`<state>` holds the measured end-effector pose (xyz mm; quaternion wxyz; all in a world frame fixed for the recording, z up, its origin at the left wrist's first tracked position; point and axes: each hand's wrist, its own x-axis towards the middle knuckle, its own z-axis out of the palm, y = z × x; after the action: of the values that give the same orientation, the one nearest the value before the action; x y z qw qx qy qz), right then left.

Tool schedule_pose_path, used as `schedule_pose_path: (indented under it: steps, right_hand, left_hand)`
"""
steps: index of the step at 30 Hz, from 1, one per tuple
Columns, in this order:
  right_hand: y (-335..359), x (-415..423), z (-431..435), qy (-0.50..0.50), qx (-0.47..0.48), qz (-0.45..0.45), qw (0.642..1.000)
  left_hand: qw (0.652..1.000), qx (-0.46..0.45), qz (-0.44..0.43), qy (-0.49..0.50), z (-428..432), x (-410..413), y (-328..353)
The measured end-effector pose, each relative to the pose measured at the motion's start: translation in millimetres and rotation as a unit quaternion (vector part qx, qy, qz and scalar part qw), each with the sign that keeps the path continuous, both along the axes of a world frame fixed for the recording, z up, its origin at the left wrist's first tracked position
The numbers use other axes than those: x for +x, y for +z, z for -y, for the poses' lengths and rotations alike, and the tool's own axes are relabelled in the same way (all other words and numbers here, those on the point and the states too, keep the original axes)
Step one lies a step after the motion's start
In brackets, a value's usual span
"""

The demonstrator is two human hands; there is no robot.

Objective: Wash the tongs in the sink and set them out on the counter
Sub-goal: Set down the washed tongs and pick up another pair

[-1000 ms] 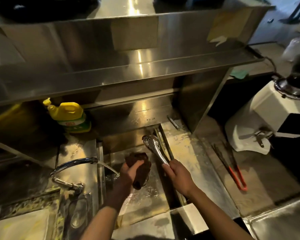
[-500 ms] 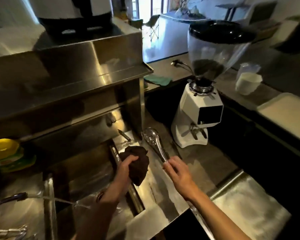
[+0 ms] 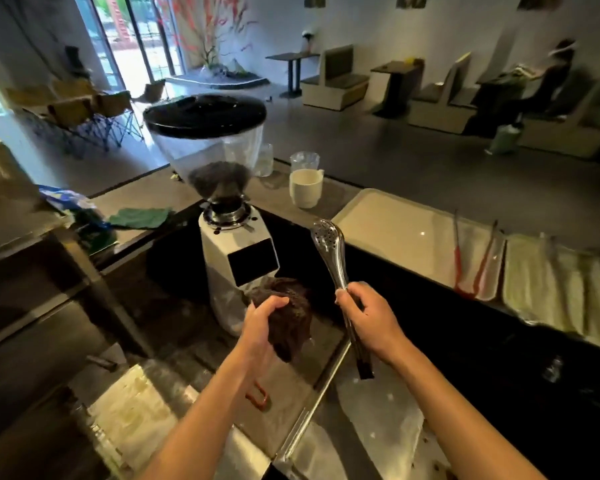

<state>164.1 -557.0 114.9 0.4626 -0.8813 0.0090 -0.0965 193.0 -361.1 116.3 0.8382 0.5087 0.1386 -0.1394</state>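
Observation:
My right hand grips shiny steel tongs around their middle, perforated heads pointing up and away, dark handle end hanging below my wrist. My left hand holds a dark brown scrubbing cloth just left of the tongs, not touching them. Both hands hover over the lower counter in front of the grinder. On the pale tray of the raised counter to the right lie red-handled tongs. The sink is out of view to the left.
A white coffee grinder with a bean hopper stands right behind my hands. A white jug and a green cloth sit on the raised counter. Folded pale towels lie at the right. A red loop lies on the lower counter.
My view has swung right and up, away from the sink and tap. Both hands moved right with the tongs and cloth, now in front of the grinder, tongs raised more upright.

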Motion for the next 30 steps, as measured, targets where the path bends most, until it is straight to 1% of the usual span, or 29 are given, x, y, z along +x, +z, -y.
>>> schedule_pose_path:
  steps: [4, 6, 13, 19, 26, 30]
  right_hand:
    - [21.9, 12.7, 66.5, -0.081, -0.032, -0.012, 0.996]
    - [33.6, 22.5, 94.2, -0.1, -0.049, -0.017, 0.994]
    - [55.8, 78.2, 155.7, -0.187, -0.137, -0.103, 0.967]
    - [54.0, 119.6, 165.4, -0.242, -0.235, -0.118, 0.934]
    - [32.1, 142.9, 170.1, -0.252, -0.229, -0.161, 0.926]
    - [28.9, 145.3, 171.5, -0.252, -0.284, -0.172, 0.909]
  left_hand:
    - [0.999, -0.008, -0.005, -0.046, 59.8, 15.6, 5.9]
    - [0.998, -0.016, -0.016, -0.055, 85.6, 23.2, 8.8]
    - [0.997, -0.012, -0.037, -0.065, 145.3, 48.8, 16.3]
    - [0.998, 0.01, -0.042, -0.046, 164.0, 63.3, 11.1]
    - [0.999, 0.01, -0.027, -0.037, 171.8, 74.1, 6.2]
    - [0.999, 0.009, -0.019, -0.038, 173.6, 77.5, 3.7]
